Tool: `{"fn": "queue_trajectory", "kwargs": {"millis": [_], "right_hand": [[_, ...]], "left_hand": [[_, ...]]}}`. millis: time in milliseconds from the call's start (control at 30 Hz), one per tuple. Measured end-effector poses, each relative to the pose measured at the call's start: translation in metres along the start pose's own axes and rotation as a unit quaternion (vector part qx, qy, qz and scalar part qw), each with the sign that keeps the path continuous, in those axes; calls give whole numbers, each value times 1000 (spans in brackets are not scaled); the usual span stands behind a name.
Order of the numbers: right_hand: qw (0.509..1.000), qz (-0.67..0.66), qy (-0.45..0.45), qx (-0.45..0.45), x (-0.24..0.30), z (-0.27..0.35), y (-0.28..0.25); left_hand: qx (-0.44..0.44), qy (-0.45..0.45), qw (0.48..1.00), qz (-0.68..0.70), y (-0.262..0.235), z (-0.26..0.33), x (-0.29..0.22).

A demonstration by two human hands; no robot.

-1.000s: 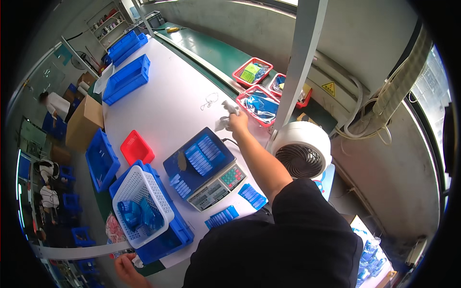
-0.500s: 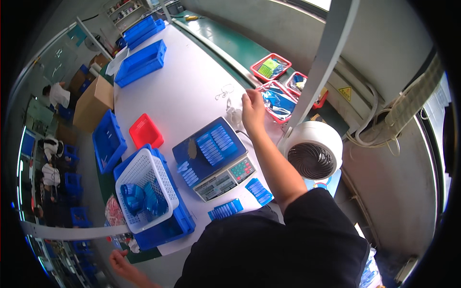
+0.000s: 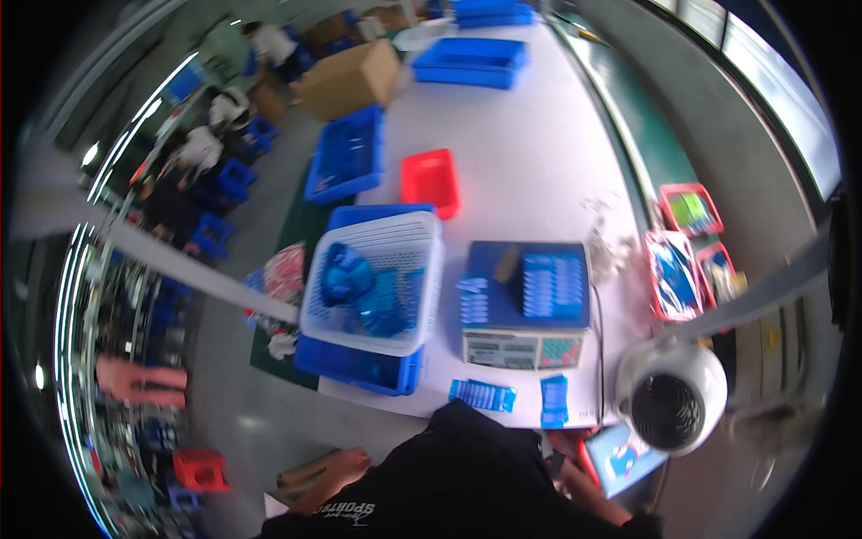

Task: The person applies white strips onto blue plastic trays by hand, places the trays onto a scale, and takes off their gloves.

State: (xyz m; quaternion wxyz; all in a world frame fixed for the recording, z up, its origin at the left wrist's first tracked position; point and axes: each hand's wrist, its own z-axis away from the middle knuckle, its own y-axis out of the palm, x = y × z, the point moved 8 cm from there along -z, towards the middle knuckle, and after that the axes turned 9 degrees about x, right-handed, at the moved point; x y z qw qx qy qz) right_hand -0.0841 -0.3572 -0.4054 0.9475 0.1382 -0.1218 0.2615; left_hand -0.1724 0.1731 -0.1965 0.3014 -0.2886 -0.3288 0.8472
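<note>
My left hand (image 3: 347,467) is low at the left of my body, off the table, beside a brown bar-like thing (image 3: 303,473). Its fingers are blurred. My right hand (image 3: 564,473) is low on the other side, partly hidden by my black clothing, close to a blue-and-white flat box (image 3: 621,460) with a red edge. What it touches cannot be made out. In front of me stands a weighing scale (image 3: 508,349) with rows of small blue packets (image 3: 551,284) on its blue plate. Two more packet strips, one left (image 3: 483,395) and one right (image 3: 554,401), lie before it.
Left of the scale, a white basket (image 3: 431,269) of blue packets rests on a blue crate (image 3: 359,370). Beyond are a red tray (image 3: 431,182), blue crates (image 3: 347,153) and a cardboard box (image 3: 350,79). A white fan (image 3: 709,377) and a grey post (image 3: 763,292) stand right.
My right hand has drawn back from the table's far right side, down beside my body. My left hand remains low. The view has swung left, and things appear shifted right.
</note>
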Motion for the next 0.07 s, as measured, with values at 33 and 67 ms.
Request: {"fn": "queue_trajectory", "kwargs": {"millis": [33, 67], "right_hand": [[995, 7, -98, 10, 12, 0, 5], [993, 40, -104, 25, 28, -4, -15]], "left_hand": [[99, 31, 994, -19, 34, -4, 9], [196, 62, 978, -41, 66, -4, 15]]}}
